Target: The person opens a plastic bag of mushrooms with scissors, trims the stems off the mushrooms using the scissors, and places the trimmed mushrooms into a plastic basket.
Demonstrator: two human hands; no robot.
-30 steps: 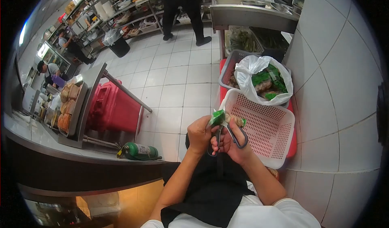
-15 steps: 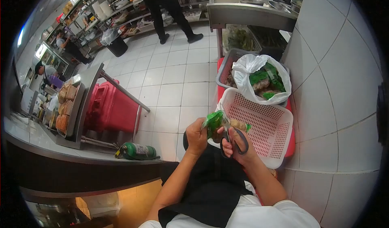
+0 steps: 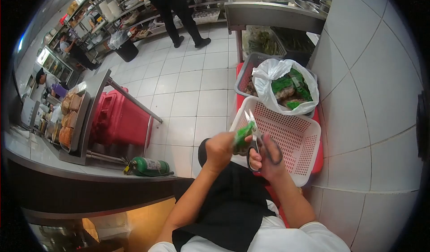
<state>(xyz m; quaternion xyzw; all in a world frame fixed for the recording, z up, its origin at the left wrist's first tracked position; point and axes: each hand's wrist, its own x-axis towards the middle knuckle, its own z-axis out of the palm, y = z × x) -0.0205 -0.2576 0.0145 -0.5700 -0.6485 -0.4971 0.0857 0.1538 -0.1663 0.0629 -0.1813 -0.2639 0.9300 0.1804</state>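
Closed round a green plastic packet (image 3: 242, 136), my left hand (image 3: 219, 151) is over the left edge of the white perforated basket (image 3: 289, 138). My right hand (image 3: 266, 159) grips black-handled scissors (image 3: 251, 120), whose blades point up and stand slightly apart beside the packet. The right fingers are a little blurred by motion. What the packet holds is hard to make out. Beyond the basket, a white plastic bag (image 3: 264, 84) with more green packets (image 3: 292, 85) rests on a grey crate (image 3: 244, 76).
A steel table (image 3: 275, 17) with trays stands ahead, greens in a crate (image 3: 260, 41) beneath it. Tiled wall at right. At left are a red bin (image 3: 118, 117), a green cylinder (image 3: 150, 167) and a tray of bread (image 3: 71, 117). A person (image 3: 172, 10) stands far ahead; others are farther left.
The pale piece seen beside the scissors earlier no longer shows there. The scissor blades now point up above the packet and are parted. The view has shifted slightly.
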